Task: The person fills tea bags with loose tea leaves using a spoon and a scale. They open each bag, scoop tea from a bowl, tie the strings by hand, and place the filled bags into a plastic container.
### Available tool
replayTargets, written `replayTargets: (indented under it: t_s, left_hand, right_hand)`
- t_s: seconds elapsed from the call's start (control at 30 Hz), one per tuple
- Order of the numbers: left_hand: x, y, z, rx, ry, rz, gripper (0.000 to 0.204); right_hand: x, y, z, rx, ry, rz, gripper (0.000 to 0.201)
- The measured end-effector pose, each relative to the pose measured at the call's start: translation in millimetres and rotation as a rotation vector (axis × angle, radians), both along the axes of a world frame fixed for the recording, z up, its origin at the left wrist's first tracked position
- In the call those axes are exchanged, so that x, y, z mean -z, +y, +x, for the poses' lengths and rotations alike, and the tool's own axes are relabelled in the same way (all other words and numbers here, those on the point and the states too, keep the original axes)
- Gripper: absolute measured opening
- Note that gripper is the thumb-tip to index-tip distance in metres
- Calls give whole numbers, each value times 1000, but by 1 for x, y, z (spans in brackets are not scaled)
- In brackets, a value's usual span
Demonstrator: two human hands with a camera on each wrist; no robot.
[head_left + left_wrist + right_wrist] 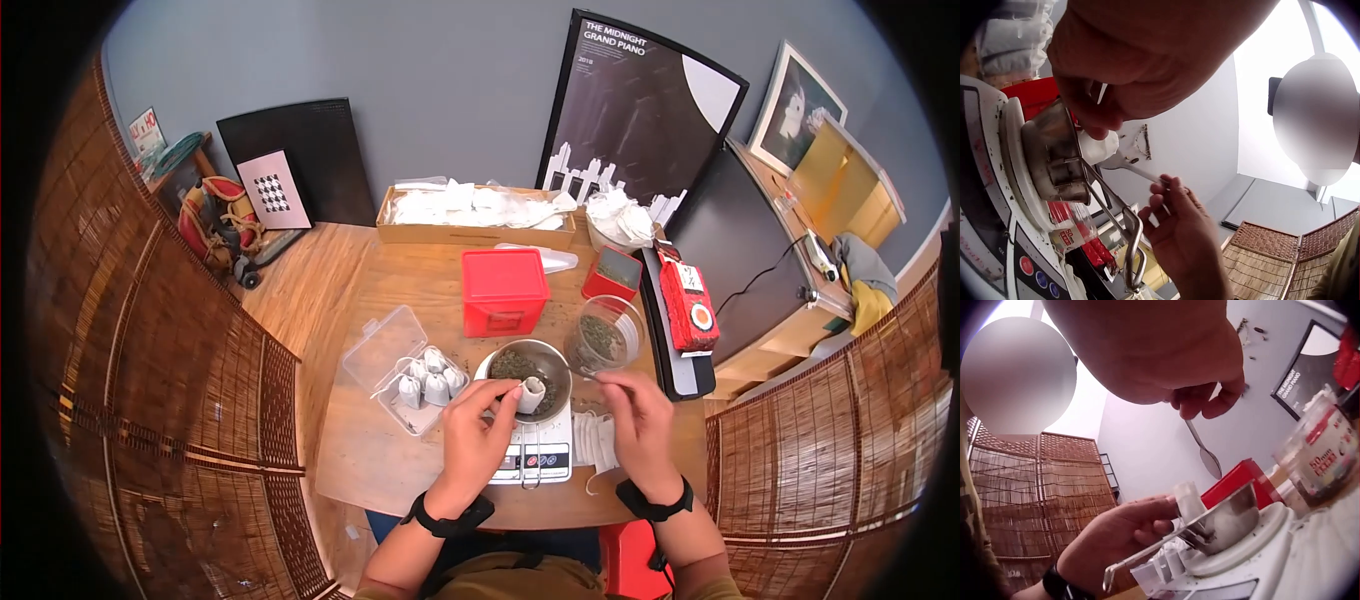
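Observation:
My left hand (pixel 475 430) pinches a small white fabric tea bag (pixel 532 396), its mouth upward, at the rim of a metal pan (pixel 560 365). Dark green loose leaves (pixel 512 364) lie in the pan. Under it is a white kitchen scale (pixel 558 460) with coloured buttons; the pan's looped wire handle (pixel 1110 194) points toward me. To the right, my right hand (pixel 642 425) holds a spoon (pixel 1210 462) by its handle, the bowl hanging above the pan in the right wrist view. A clear plastic tub (pixel 622 345) of leaves stands beyond that hand.
Left of the scale, a clear lidded box (pixel 385 345) holds several filled tea bags (pixel 432 382). Flat white bags (pixel 598 440) lie right of it. A red canister (pixel 505 290), a small red tin (pixel 612 270) and a cardboard box (pixel 430 235) of white bags stand behind.

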State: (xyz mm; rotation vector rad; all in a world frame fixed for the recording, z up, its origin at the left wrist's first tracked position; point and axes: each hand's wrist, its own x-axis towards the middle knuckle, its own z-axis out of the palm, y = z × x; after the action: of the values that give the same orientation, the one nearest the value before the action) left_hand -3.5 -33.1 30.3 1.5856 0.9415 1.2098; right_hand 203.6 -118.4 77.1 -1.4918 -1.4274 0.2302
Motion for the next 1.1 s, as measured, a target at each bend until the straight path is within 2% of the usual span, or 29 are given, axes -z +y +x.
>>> replayTargets:
  t_s: [0.13, 0.2, 0.23, 0.3, 0.33, 0.4, 0.5, 0.8, 1.1]
  left_hand:
    - [4, -6, -1, 7, -23, -45, 13]
    - [5, -7, -1, -3, -26, -34, 13]
    - [5, -7, -1, -1, -25, -33, 13]
    - [3, -7, 0, -8, -31, -23, 13]
    - [2, -7, 0, -4, -30, -21, 13]
    - [-2, -8, 1, -15, -40, -81, 13]
    - [8, -6, 0, 10, -51, -55, 14]
    - [-3, -5, 0, 16, -85, -127, 16]
    - [-10, 0, 1, 16, -23, -171, 16]
  right_hand:
    - [25, 5, 1, -45, -85, -38, 14]
    - [35, 2, -2, -8, 204, -139, 18]
    - [44, 1, -2, -7, 205, -138, 18]
    - [64, 2, 0, 38, 646, -134, 21]
    - [68, 4, 1, 41, 647, -131, 21]
    - [73, 7, 2, 28, 847, -176, 25]
    - [74, 8, 2, 79, 982, -145, 25]
    - [69, 6, 15, 60, 1093, -56, 24]
    - [31, 5, 12, 20, 1082, -15, 25]
